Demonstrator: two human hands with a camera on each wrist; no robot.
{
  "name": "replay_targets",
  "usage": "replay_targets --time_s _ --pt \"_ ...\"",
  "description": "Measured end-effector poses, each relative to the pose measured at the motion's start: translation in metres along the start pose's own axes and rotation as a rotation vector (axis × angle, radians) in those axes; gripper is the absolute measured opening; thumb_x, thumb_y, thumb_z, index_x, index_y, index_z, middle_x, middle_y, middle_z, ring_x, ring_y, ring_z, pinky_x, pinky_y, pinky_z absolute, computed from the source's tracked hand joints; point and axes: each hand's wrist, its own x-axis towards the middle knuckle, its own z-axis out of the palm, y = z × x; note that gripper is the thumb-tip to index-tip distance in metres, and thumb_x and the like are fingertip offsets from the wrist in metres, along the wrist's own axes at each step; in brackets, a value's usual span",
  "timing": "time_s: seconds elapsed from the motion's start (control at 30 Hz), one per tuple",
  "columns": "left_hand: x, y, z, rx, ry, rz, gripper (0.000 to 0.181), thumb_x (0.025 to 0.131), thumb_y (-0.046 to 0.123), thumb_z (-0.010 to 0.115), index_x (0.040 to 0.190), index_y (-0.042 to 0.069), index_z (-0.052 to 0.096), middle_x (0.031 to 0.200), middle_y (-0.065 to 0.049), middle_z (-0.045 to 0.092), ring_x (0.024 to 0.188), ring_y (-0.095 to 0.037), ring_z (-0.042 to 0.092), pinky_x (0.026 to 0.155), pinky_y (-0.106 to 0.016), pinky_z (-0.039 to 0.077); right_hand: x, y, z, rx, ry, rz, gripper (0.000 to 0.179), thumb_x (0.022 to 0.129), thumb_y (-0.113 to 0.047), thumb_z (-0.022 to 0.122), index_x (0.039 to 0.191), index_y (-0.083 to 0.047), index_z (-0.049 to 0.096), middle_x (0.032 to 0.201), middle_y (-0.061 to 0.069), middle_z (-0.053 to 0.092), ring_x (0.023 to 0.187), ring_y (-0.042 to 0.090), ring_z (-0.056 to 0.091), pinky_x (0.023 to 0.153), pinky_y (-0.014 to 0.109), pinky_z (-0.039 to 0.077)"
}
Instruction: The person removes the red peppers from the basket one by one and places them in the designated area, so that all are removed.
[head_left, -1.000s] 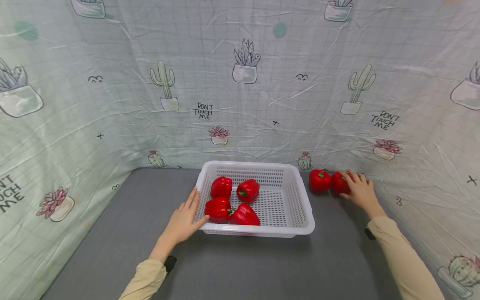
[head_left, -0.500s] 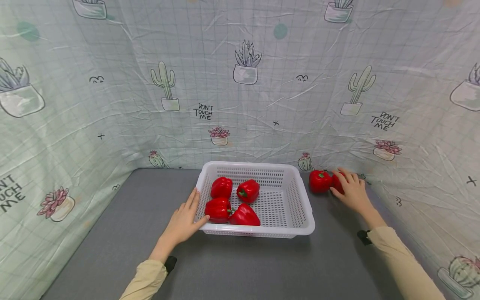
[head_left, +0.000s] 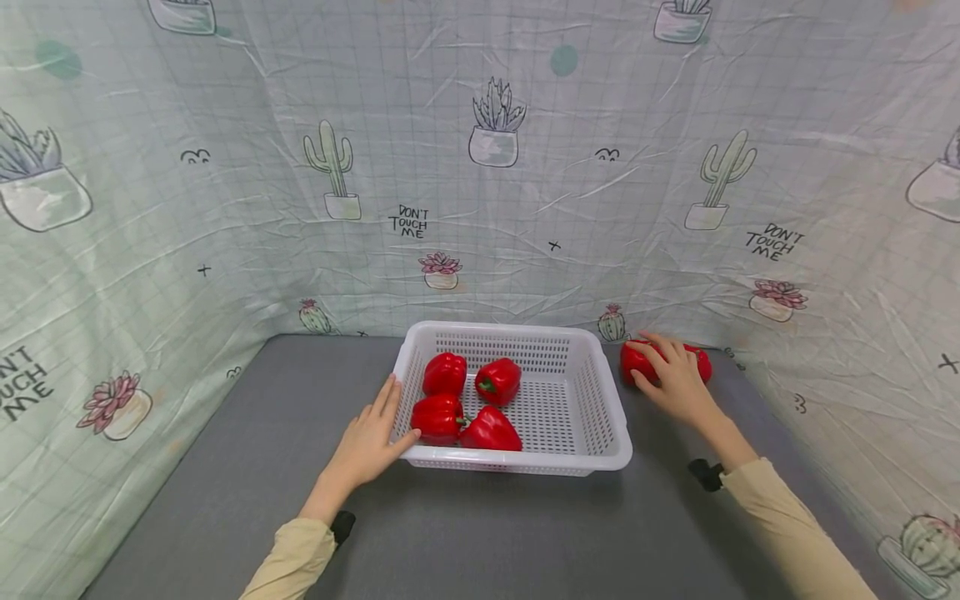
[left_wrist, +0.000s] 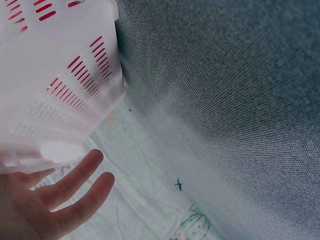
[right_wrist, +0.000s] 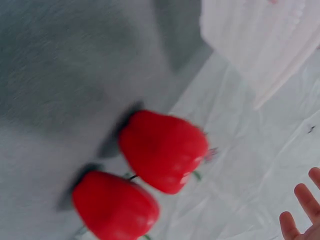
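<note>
My left hand [head_left: 367,440] rests with straight fingers along the left rim of the white plastic basket [head_left: 525,462], its thumb at the front left corner. Fingers of that hand extend past the rim in the left wrist view. Over at the back right, two red bell peppers [head_left: 703,365] sit side by side on the table. Above them is my right hand [head_left: 678,387], its fingers spread and partly covering both in the head view. The right wrist view shows the basket-side pepper [right_wrist: 162,150] and the other pepper [right_wrist: 115,207], with the right hand [right_wrist: 307,222] apart from both.
Inside the basket, several red bell peppers [head_left: 498,381] lie toward the left, with bare perforated floor [head_left: 543,417] on the right. The grey table [head_left: 487,542] is bordered by a printed fabric sheet [head_left: 555,192] at the back and sides.
My right hand has moved left from the farther pepper to over the one closer to the basket, uncovering part of the farther one. My left hand stays on the rim.
</note>
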Motion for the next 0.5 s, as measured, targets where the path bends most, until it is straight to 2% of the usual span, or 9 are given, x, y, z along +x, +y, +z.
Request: replay_targets --time_s 0.2,0.5 --pt "0.0 0.0 -0.001 -0.005 -0.007 -0.002 0.081 0.08 0.047 0.054 0.141 0.003 0.022 0.148 -0.014 0.02 0.115 -0.042 0.045 0.087 -0.063 0.038 0.011 -0.022 -0.007 0.036 0.031 -0.062 0.046 0.072 -0.011 0.069 0.115 -0.008 0.055 0.125 0.019 0.047 0.106 0.036 0.041 0.08 0.052 0.032" --pt "0.0 0.0 -0.001 -0.005 -0.012 0.0 0.08 0.081 0.046 0.053 0.141 0.003 0.023 0.149 -0.014 0.019 0.116 -0.043 0.045 0.087 -0.063 0.038 0.035 -0.054 -0.016 0.075 0.048 -0.158 0.048 0.071 -0.01 0.07 0.116 -0.008 0.056 0.127 0.016 0.046 0.109 0.033 0.041 0.085 0.055 0.031"
